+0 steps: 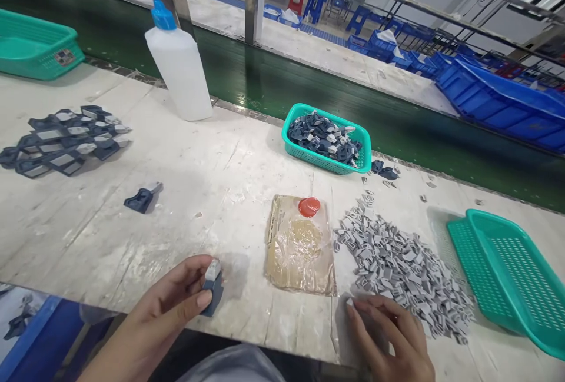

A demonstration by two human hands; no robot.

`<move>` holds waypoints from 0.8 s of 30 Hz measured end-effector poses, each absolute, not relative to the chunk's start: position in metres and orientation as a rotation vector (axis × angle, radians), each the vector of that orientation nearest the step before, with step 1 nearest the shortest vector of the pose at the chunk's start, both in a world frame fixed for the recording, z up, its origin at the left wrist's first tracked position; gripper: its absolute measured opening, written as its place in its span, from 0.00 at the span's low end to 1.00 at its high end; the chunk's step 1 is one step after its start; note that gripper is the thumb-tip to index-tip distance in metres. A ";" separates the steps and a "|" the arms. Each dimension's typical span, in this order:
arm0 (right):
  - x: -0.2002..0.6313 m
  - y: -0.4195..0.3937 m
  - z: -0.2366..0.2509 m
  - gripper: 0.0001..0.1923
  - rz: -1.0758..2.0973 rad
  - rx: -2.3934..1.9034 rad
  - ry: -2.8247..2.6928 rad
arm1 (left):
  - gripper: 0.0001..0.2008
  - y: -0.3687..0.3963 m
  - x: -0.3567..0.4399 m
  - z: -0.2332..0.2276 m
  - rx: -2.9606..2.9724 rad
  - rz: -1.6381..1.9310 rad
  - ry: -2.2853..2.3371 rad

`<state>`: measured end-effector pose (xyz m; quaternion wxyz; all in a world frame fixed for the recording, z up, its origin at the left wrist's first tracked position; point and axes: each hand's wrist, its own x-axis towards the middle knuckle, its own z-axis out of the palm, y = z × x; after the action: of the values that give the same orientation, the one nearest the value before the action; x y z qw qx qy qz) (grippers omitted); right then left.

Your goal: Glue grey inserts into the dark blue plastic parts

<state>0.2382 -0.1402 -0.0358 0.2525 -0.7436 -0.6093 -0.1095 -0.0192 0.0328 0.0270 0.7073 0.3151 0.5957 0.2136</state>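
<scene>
Between thumb and fingers, my left hand (179,302) pinches a dark blue plastic piece (215,295) with a light grey tip (212,270), above the table's front edge. My right hand (391,338) has a small light grey plastic piece (350,302) between thumb and index fingertip. It is beside a heap of similar small grey pieces (404,267). A cardboard pad (302,258) with a glossy, wet-looking surface lies between my hands, a red blob (309,206) near its far edge. One joined dark blue and grey piece (140,199) lies apart on the left.
Joined pieces (66,140) are grouped at the left. A green basket (326,163) of dark blue parts stands at the back. Other green baskets stand at right (485,288) and far left (39,70). A white bottle (180,70) with blue nozzle stands beside the green conveyor belt (265,85).
</scene>
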 end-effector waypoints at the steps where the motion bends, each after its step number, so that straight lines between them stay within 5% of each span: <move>1: 0.238 -0.136 -0.032 0.11 -0.329 -2.007 -1.654 | 0.19 0.032 -0.019 0.026 0.706 0.485 1.283; 12: 0.223 -0.028 -0.002 0.03 -0.291 -1.873 -1.721 | 0.15 0.015 -0.015 0.006 0.558 0.553 0.959; 24: 0.227 -0.012 -0.007 0.04 -0.252 -1.884 -1.872 | 0.21 0.015 -0.028 0.011 0.328 0.550 0.936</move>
<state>0.2275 -0.0123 -0.0070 0.2348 -0.6865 -0.6820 -0.0918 -0.0282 0.0146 0.0112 0.8434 0.1556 0.4433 0.2605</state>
